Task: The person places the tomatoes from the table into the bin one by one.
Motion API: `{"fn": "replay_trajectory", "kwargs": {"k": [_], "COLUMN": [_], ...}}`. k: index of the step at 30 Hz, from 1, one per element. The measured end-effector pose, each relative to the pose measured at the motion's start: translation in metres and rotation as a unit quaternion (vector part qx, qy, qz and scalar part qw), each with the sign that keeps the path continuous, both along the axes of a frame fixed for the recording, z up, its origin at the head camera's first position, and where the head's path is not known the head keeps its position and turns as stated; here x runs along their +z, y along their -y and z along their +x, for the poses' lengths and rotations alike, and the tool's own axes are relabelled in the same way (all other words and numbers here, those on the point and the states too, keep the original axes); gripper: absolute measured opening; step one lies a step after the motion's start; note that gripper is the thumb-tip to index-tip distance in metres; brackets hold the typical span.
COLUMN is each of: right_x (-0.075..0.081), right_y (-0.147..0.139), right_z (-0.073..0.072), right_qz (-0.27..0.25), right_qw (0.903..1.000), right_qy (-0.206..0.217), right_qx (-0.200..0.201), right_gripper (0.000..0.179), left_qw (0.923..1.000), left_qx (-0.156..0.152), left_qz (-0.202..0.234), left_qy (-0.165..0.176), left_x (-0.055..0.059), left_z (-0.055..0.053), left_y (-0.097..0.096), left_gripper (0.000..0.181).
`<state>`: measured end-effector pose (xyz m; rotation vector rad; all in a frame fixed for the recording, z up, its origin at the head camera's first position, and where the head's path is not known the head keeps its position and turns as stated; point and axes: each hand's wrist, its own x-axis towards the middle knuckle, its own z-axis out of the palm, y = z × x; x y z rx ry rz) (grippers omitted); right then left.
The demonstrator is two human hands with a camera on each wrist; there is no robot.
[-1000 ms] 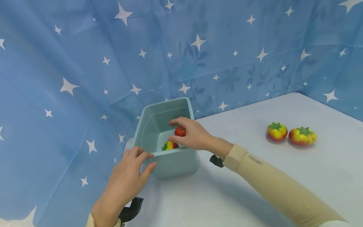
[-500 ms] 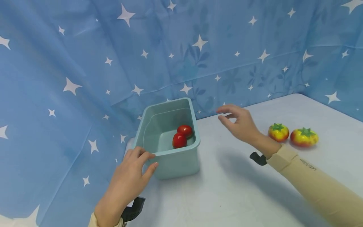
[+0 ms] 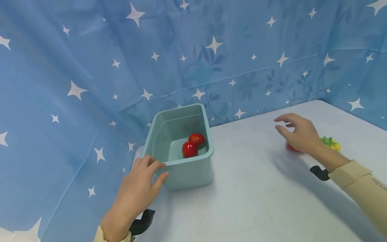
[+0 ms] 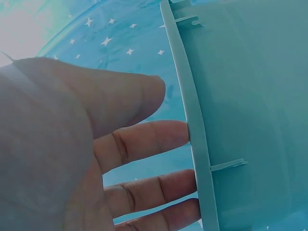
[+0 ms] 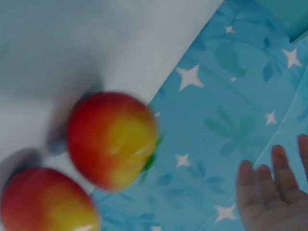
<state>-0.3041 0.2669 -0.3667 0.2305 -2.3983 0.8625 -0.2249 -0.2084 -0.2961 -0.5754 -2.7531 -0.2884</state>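
The fingertips of my left hand touch the near rim of a pale teal bin. In the left wrist view, the thumb stands apart from the bin wall. Two glossy red fruits lie together at the bin's right side. My right hand is above the table at the right, fingers bent loosely around nothing. Below and behind it are two red-and-yellow fruits with green leafy tops, seen apart from the hand in the right wrist view: one fruit and a second fruit. In the head view, the hand partly hides both.
A white-covered table holds everything. Behind it and along the left hangs a blue cloth with white stars; the bin stands close to it.
My right hand has left the bin and moved right, over to the two table fruits, holding nothing. A fruit in the bin has rolled over, hiding its green top. My left hand stays put.
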Motion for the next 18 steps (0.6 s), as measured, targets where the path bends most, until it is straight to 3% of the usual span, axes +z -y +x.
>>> {"fn": "replay_trajectory", "kwargs": {"k": [3,8,12,18], "right_x": [-0.009,-0.026,-0.035,-0.044], "right_y": [-0.022,-0.058,-0.079,-0.091], "right_z": [0.001,0.001,0.004,0.004], "right_qz": [0.029,0.101,0.128,0.141], "right_qw": [0.9959,0.9760,0.9634,0.9541], "right_qy": [0.083,0.187,0.230,0.262], "right_qx": [-0.023,-0.049,-0.050,-0.033], "right_gripper": [0.038,0.058,0.072,0.089], "left_qw": [1.0000,1.0000,0.9999,0.9998], "left_qx": [-0.002,-0.006,-0.007,-0.010], "left_qz": [0.002,0.004,0.003,0.006], "left_qy": [-0.001,-0.004,-0.007,-0.014], "left_x": [0.000,-0.002,-0.002,-0.003], "left_z": [0.000,0.000,-0.001,-0.002], "left_y": [0.001,0.002,0.002,0.003], "left_gripper": [0.023,0.022,0.022,0.022]}}
